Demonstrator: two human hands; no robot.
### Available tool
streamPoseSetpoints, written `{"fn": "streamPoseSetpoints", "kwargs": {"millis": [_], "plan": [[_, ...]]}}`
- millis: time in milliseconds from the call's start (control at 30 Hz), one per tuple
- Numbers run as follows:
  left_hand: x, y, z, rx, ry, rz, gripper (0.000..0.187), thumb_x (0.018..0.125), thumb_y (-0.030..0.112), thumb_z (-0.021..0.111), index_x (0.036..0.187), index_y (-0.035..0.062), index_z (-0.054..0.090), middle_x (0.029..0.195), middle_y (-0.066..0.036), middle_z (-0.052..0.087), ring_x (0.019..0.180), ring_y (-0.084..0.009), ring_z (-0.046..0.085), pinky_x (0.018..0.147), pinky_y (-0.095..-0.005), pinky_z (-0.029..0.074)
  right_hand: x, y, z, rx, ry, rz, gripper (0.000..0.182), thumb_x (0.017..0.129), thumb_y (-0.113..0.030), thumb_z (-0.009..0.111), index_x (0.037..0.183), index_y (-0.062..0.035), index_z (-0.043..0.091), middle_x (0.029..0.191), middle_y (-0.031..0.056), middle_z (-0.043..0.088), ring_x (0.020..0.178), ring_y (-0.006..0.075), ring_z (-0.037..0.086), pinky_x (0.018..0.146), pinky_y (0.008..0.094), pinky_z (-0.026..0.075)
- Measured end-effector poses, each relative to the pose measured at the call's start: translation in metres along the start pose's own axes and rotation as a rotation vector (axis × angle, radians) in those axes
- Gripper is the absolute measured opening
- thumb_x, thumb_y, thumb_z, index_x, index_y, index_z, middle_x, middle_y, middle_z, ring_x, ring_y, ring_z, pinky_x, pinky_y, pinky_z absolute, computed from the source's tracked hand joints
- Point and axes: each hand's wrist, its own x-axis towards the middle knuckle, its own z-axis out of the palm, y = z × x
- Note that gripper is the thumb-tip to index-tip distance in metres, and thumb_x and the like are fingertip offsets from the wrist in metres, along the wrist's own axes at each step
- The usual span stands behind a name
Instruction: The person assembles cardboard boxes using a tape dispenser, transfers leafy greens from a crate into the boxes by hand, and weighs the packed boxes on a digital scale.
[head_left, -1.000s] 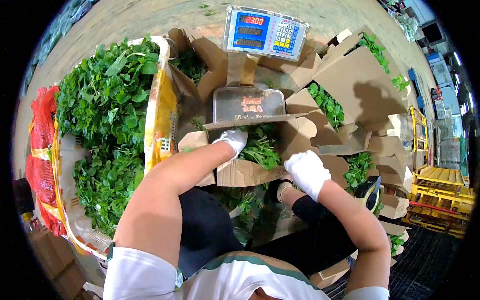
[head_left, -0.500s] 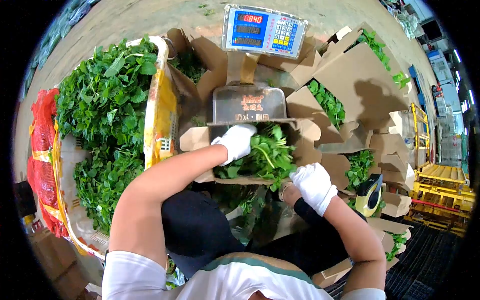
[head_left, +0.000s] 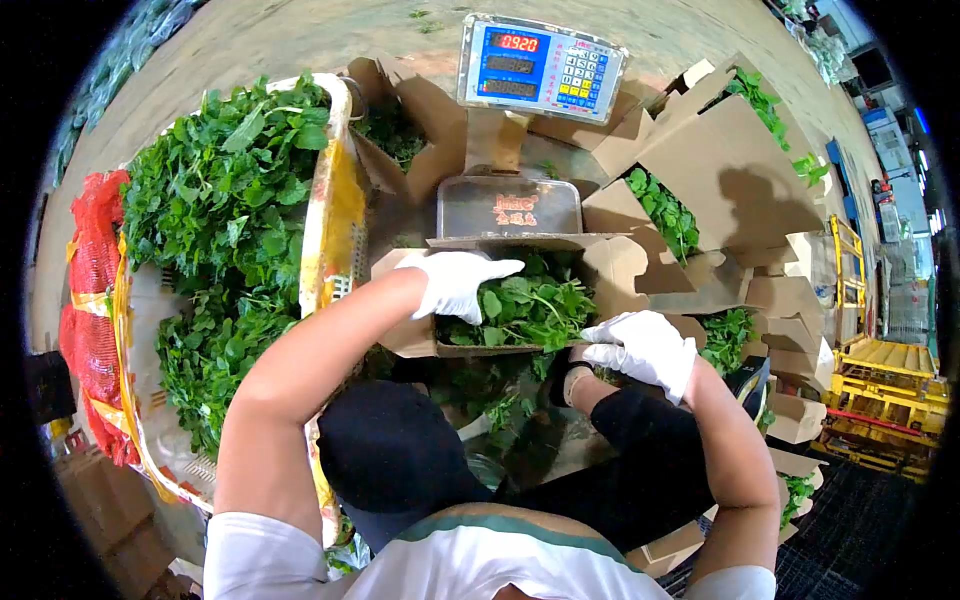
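A cardboard box (head_left: pixel 470 350) filled with leafy green herbs (head_left: pixel 535 308) sits on the plate of a digital scale (head_left: pixel 510 208). My left hand (head_left: pixel 455 285), in a white glove, rests at the box's left side with fingers stretched over the leaves. My right hand (head_left: pixel 645 350), also gloved, is at the front right corner, its fingers extended to the box edge and the outermost leaves. Neither glove is closed around anything I can see. On the scale's display (head_left: pixel 545 67) the top red number reads 0.920.
To the left stands a large white crate (head_left: pixel 318 200) heaped with the same greens, beside a red mesh sack (head_left: pixel 97 290). Several open cardboard boxes (head_left: pixel 715 185) with greens crowd the right. A tape dispenser (head_left: pixel 748 385) lies near my right forearm. Yellow metal racks (head_left: pixel 885 385) stand farther right.
My left hand has drawn back left from the greens, its fingers straightening. The right hand has opened from a closed shape at the box corner. The display went from 0.840 to 0.920.
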Motion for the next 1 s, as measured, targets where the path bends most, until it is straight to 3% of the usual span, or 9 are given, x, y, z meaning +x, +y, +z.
{"fn": "streamPoseSetpoints", "kwargs": {"millis": [167, 333, 400, 433, 567, 633, 733, 833, 1000], "plan": [[-0.052, 0.035, 0.009, 0.046, 0.336, 0.081, 0.049, 0.075, 0.040, 0.059, 0.117, 0.0155, 0.051, 0.112, -0.016, 0.046, 0.101, -0.0332, 0.044, 0.088, -0.0397, 0.037, -0.007, -0.036, -0.015, -0.559, 0.033, 0.105, 0.042, 0.080, -0.030, 0.048, 0.116, -0.0069, 0.050, 0.090, 0.0150, 0.057, 0.081, 0.0285, 0.055, 0.070, 0.0388, 0.043], [-0.038, 0.024, 0.043, 0.319, -0.040, 0.184, 0.030, 0.079, 0.028, 0.054, 0.105, 0.0132, 0.058, 0.094, -0.012, 0.055, 0.090, -0.0305, 0.051, 0.074, -0.0376, 0.045, -0.012, -0.039, -0.008, -0.698, 0.011, 0.184, 0.051, 0.081, -0.009, 0.042, 0.130, -0.0024, 0.029, 0.089, 0.0153, 0.055, 0.078, 0.0274, 0.056, 0.067, 0.0389, 0.043], [-0.034, 0.033, 0.044, 0.383, -0.179, 0.167, 0.024, 0.079, 0.022, 0.053, 0.099, 0.0114, 0.060, 0.088, -0.012, 0.058, 0.085, -0.0313, 0.055, 0.068, -0.0387, 0.047, -0.010, -0.036, -0.013, -0.400, 0.237, 0.561, 0.061, 0.081, -0.006, 0.042, 0.134, -0.0022, 0.013, 0.090, 0.0165, 0.055, 0.079, 0.0305, 0.057, 0.069, 0.0416, 0.045], [-0.036, 0.035, 0.045, 0.387, -0.179, 0.174, 0.024, 0.079, 0.022, 0.053, 0.099, 0.0114, 0.060, 0.088, -0.012, 0.058, 0.085, -0.0313, 0.055, 0.068, -0.0387, 0.047, -0.015, -0.026, -0.017, -0.387, 0.230, 0.489, 0.068, 0.080, -0.007, 0.044, 0.135, -0.0010, 0.004, 0.092, 0.0182, 0.055, 0.080, 0.0335, 0.057, 0.072, 0.0420, 0.046], [-0.048, 0.044, 0.040, 0.251, -0.305, 0.200, 0.051, 0.079, 0.046, 0.052, 0.108, 0.0045, 0.055, 0.095, -0.017, 0.058, 0.093, -0.0331, 0.054, 0.080, -0.0379, 0.044, -0.022, -0.005, 0.001, -0.193, 0.359, 0.101, 0.048, 0.079, -0.018, 0.047, 0.125, -0.0083, 0.039, 0.099, 0.0162, 0.057, 0.085, 0.0303, 0.057, 0.076, 0.0385, 0.046], [-0.050, 0.045, 0.034, 0.111, -0.275, 0.173, 0.058, 0.080, 0.052, 0.047, 0.109, 0.0024, 0.054, 0.103, -0.018, 0.057, 0.097, -0.0342, 0.053, 0.083, -0.0371, 0.043, -0.011, -0.014, 0.016, -0.112, 0.445, 0.043, 0.026, 0.080, -0.022, 0.046, 0.101, -0.0114, 0.058, 0.095, 0.0117, 0.060, 0.084, 0.0280, 0.057, 0.075, 0.0367, 0.046], [-0.027, 0.015, 0.047, -0.148, -0.312, 0.091, 0.054, 0.083, 0.052, 0.040, 0.112, 0.0087, 0.055, 0.105, -0.018, 0.057, 0.100, -0.0328, 0.051, 0.086, -0.0368, 0.040, 0.023, -0.012, 0.029, -0.067, 0.270, -0.078, 0.026, 0.077, -0.024, 0.052, 0.100, -0.0117, 0.058, 0.094, 0.0105, 0.061, 0.083, 0.0273, 0.058, 0.074, 0.0351, 0.046], [-0.017, 0.007, 0.054, -0.033, -0.312, 0.062, 0.052, 0.083, 0.052, 0.038, 0.111, 0.0125, 0.056, 0.108, -0.016, 0.055, 0.101, -0.0329, 0.050, 0.087, -0.0363, 0.039, 0.068, -0.001, 0.036, 0.277, -0.296, -0.072, 0.031, 0.064, -0.020, 0.067, 0.094, -0.0097, 0.063, 0.089, 0.0108, 0.063, 0.081, 0.0262, 0.060, 0.074, 0.0327, 0.047], [-0.023, 0.012, 0.055, 0.387, -0.055, -0.040, 0.047, 0.082, 0.050, 0.041, 0.113, 0.0181, 0.056, 0.117, -0.011, 0.050, 0.101, -0.0309, 0.050, 0.089, -0.0351, 0.038, 0.113, 0.013, 0.084, -0.666, -0.447, 0.029, 0.023, 0.068, -0.007, 0.060, 0.090, -0.0083, 0.066, 0.095, 0.0085, 0.064, 0.088, 0.0223, 0.060, 0.070, 0.0360, 0.049]]}}
